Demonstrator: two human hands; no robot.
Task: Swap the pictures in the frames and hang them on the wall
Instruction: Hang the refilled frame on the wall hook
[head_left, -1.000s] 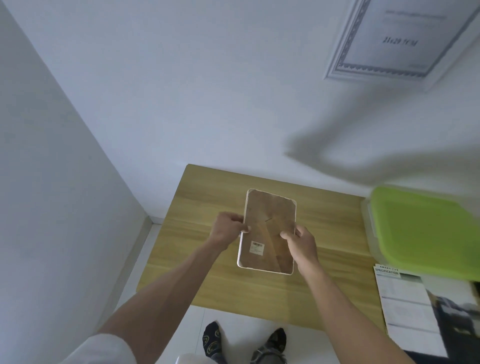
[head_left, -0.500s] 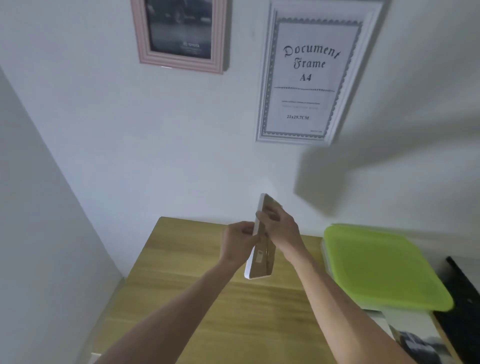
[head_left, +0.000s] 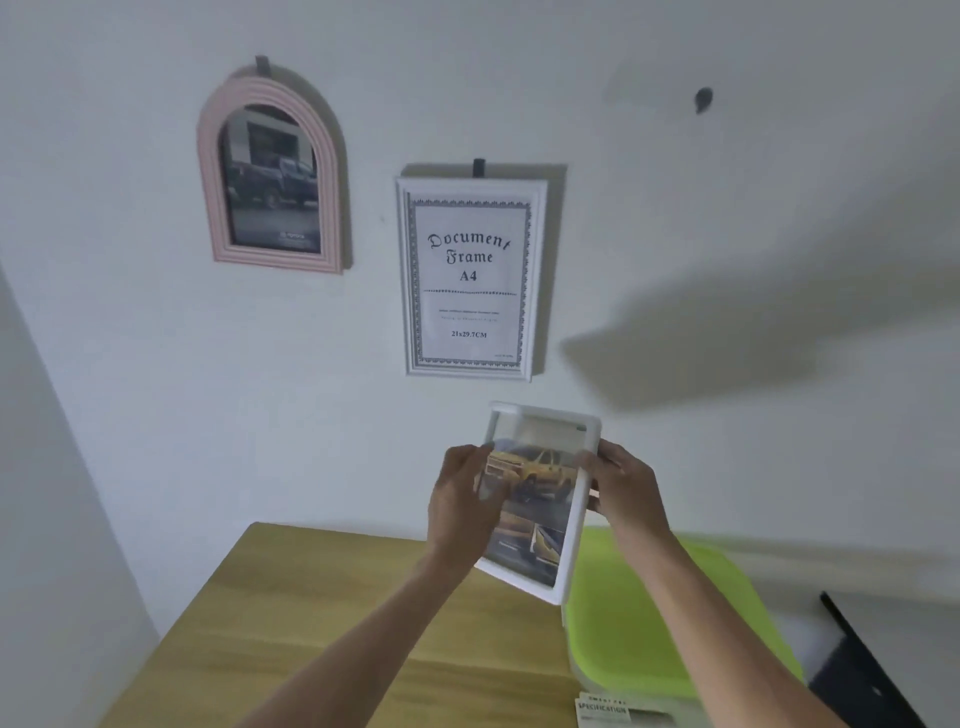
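Note:
I hold a small white picture frame (head_left: 569, 519) upright in the air above the wooden table (head_left: 322, 613), its front toward me, showing a yellow car picture. My left hand (head_left: 462, 499) grips its left edge and my right hand (head_left: 623, 486) grips its right edge. On the wall hang a pink arched frame (head_left: 270, 171) with a dark truck picture and a white rectangular frame (head_left: 470, 278) with a "Document Frame A4" sheet. A bare dark hook (head_left: 702, 98) sticks out of the wall at the upper right.
A box with a lime-green lid (head_left: 670, 618) stands on the right of the table, under the held frame's lower corner. A printed specification sheet (head_left: 602, 709) lies in front of it. A dark object (head_left: 862, 670) sits at the far right. A side wall closes the left.
The white frame was lifted off the table, turned from back-up to front-facing, and raised toward the wall. My view tilted up, bringing the hanging frames and the hook into sight.

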